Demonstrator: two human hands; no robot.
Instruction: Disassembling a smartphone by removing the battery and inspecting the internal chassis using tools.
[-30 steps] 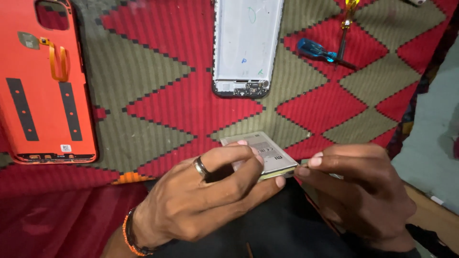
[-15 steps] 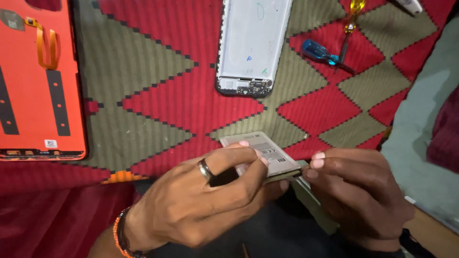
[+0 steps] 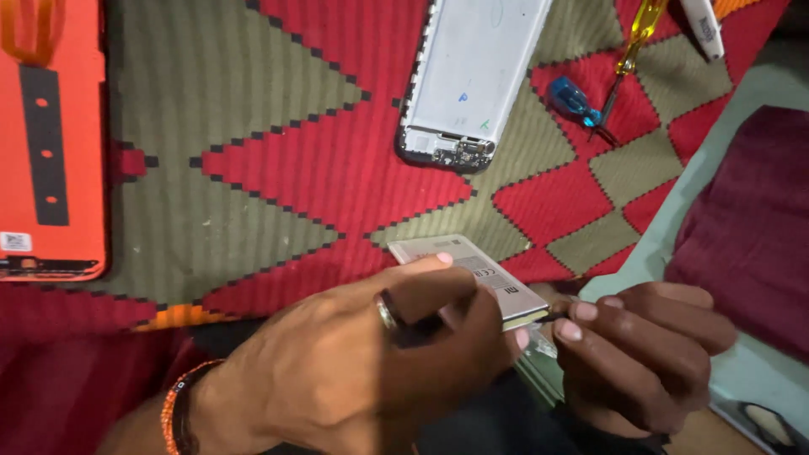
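Note:
My left hand, with a ring and an orange bracelet, grips a flat silver phone battery from above, thumb and fingers around its near end. My right hand pinches a thin dark tool or strip at the battery's right corner; what it holds is too small to tell. Both hands are low in the view, above a dark surface.
An open phone frame lies on the red and olive patterned rug. An orange phone back cover lies at the left edge. A blue-handled screwdriver and a yellow-handled one lie at upper right. A maroon cushion sits right.
The view has shifted right and closer, so the orange cover slid toward the left edge. My hands keep the same hold on the battery.

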